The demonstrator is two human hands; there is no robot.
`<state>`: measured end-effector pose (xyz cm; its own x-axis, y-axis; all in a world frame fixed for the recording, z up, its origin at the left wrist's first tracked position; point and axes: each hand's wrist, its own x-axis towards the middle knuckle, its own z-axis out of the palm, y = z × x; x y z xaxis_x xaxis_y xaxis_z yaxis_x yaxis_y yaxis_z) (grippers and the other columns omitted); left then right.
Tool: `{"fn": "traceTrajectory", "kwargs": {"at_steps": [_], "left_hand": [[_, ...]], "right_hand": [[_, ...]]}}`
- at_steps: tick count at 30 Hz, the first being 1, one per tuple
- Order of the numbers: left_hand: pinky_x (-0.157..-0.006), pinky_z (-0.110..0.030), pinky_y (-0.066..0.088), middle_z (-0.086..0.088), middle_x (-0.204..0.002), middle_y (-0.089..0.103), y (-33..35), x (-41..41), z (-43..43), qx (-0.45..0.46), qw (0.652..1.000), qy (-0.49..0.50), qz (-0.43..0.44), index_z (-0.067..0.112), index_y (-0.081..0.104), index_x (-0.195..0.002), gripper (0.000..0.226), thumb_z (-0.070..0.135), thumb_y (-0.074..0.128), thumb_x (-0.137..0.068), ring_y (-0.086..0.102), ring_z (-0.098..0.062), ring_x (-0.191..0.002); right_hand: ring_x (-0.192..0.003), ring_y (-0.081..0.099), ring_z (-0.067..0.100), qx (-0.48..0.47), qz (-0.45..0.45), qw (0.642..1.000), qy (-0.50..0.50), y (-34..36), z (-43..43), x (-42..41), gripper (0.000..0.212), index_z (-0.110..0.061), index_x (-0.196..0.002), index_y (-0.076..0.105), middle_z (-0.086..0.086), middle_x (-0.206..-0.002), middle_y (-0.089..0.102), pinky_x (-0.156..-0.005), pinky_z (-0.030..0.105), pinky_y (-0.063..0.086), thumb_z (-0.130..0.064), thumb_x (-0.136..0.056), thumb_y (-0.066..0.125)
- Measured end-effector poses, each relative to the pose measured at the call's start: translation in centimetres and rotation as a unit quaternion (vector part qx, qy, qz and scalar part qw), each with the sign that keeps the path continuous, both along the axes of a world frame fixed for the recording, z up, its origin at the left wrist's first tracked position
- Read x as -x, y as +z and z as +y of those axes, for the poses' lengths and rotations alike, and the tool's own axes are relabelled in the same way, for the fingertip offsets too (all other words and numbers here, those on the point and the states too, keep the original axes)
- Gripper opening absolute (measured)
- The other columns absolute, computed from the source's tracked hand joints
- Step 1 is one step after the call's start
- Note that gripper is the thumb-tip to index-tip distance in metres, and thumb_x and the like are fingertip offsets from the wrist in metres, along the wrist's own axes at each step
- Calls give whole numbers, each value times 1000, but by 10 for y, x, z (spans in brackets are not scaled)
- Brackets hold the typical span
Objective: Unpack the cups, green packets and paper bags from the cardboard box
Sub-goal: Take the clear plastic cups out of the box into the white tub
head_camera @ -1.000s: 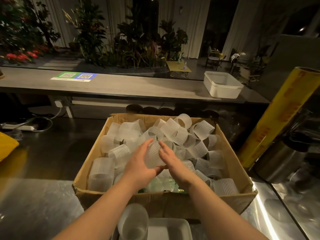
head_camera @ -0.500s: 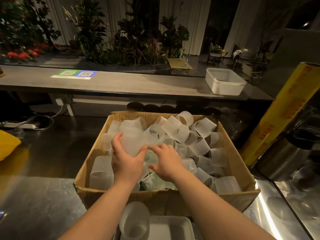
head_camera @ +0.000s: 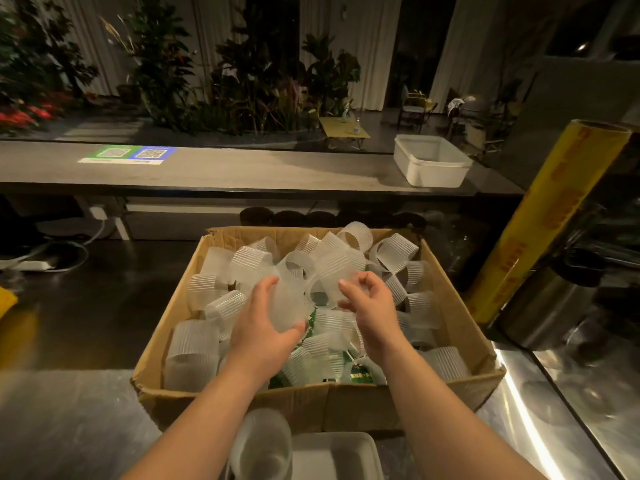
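looking down from the head camera, the cardboard box (head_camera: pixel 311 396) sat on a shiny steel counter (head_camera: pixel 69 427), full of ribbed plastic cups (head_camera: pixel 398 251) lying every which way. the left hand (head_camera: pixel 263 327) was in the middle of the box, with its fingers and thumb curled round one frosted cup (head_camera: pixel 289 303) at the top of the pile. the right hand (head_camera: pixel 372 306) was just beside it. its first finger and thumb seemed to pinch the rim of a second cup (head_camera: pixel 329 271), and its other fingers were bent.

both hands were likely taking cups off the top because the cups covered everything else. green packets (head_camera: pixel 360 375) peeked out from under the cups near the front wall, so the cups had to come out first. no paper bags showed; they may have been hidden lower down. a stack of cups (head_camera: pixel 263 441) and a white tray (head_camera: pixel 336 455) sat just in front of the box, likely the place for what came out. most of the job was not yet done.
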<state>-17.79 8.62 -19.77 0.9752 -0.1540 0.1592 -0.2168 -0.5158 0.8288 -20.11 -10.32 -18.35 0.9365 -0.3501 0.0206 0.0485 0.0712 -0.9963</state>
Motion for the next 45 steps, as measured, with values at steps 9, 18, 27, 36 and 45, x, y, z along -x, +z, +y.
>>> {"fn": "traceTrajectory", "kwargs": {"at_steps": [9, 18, 27, 36, 45], "left_hand": [[-98, -44, 55, 11, -143, 40, -2, 1, -1, -19, 999, -33, -14, 42, 25, -148, 93, 32, 86, -79, 46, -14, -122], [-104, -43, 50, 11, -150, 37, -4, -1, -2, -74, 995, -50, -40, 45, 14, -152, 103, 37, 86, -79, 44, -17, -130], [-109, -41, 41, 10, -157, 32, -3, 1, -4, -96, 991, -85, -48, 44, 15, -155, 100, 34, 83, -82, 36, -17, -141], [-106, -39, 44, 10, -151, 36, 2, 3, -2, -55, 996, 8, -68, 36, 23, -154, 91, 38, 81, -83, 41, -15, -134], [-108, -38, 40, 14, -152, 31, -2, 3, -1, -97, 993, -55, -46, 42, 20, -154, 89, 41, 77, -85, 37, -14, -136]], "right_hand": [[-119, 58, 13, 197, 22, 968, 154, 1, 7, 0, 56, -32, -146, 53, -6, -135, 53, -104, 40, 53, -32, -94, 70], [-112, 55, 11, 319, 40, 930, 179, 11, -6, 1, 68, -41, -151, 37, -6, -140, 45, -90, 19, 50, -20, -95, 69], [-151, 28, 16, 292, 95, 894, 327, 4, -3, 10, 96, -61, -155, 0, -2, -166, 28, -122, 45, 29, -46, -90, 70], [-68, 58, 17, 436, 320, 834, 106, -25, 2, -6, 41, -19, -78, 57, -3, -74, 61, -65, 35, 52, -59, -88, 65], [-86, 55, 26, -37, 83, 996, 25, -15, -21, 1, 12, -12, -80, 59, 10, -85, 61, -84, 40, 45, -10, -92, 64]]}}
